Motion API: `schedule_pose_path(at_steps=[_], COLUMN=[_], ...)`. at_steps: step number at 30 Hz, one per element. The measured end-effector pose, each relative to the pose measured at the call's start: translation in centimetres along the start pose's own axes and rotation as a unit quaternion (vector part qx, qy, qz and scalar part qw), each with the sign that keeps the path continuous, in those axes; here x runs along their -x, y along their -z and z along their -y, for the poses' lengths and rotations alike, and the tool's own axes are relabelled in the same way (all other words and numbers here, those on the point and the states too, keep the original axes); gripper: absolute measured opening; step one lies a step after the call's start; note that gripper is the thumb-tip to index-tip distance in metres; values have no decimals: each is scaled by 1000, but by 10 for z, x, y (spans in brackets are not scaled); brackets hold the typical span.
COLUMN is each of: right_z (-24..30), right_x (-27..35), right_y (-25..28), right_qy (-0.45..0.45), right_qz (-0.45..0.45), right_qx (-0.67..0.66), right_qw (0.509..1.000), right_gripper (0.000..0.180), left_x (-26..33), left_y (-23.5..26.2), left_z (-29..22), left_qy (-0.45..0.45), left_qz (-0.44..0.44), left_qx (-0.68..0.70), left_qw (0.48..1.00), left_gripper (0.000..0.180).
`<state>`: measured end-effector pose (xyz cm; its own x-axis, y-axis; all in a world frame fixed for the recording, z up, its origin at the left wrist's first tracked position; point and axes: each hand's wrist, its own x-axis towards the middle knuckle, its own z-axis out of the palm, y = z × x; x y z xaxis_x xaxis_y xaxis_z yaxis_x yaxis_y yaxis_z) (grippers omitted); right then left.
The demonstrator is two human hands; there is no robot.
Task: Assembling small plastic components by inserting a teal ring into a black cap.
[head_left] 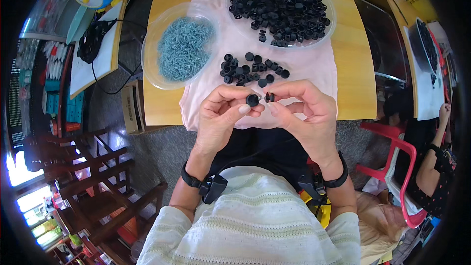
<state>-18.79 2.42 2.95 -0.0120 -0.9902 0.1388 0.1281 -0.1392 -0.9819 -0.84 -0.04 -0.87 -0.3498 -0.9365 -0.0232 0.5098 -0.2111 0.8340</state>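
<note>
My left hand (222,110) pinches a round black plastic cap (252,100), its hollow side showing. Facing it, my right hand (305,105) grips a smaller black plastic piece (269,97) between thumb and forefinger. A thin metal-coloured bit bridges the two parts; its exact kind is too small to make out. Both hands are held over the near edge of a pale pink cloth (314,76). Just beyond my fingers lies a loose pile of black plastic parts (255,68), some round caps, some blocky.
A clear bowl of small screws (184,49) stands at the left, a larger clear tub of black parts (279,10) at the back. Both rest on a wooden table (358,68). Right of it are a red chair (407,167) and another person's arm (431,162); dark wooden chairs (93,181) stand left.
</note>
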Motion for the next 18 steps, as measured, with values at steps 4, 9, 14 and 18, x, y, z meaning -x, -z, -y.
schedule_pose_path(at_steps=[4,9,14,18], right_z=[2,5,4,0], right_x=[0,-1,-1,-2], right_y=[-4,-6,-9,-7], right_qy=[4,22,28,48], right_qz=[23,15,7,12], right_qx=[24,74,104,125], right_qw=[999,997,994,991], right_gripper=[17,14,12,13], left_x=[-1,0,0,0], left_y=[3,4,5,6], left_z=[0,1,2,1], left_qy=[-24,-20,-21,-21], left_qz=[8,6,13,13], left_qx=[-16,-20,-34,-50], left_qw=[1000,1000,999,998], left_gripper=[21,24,24,24])
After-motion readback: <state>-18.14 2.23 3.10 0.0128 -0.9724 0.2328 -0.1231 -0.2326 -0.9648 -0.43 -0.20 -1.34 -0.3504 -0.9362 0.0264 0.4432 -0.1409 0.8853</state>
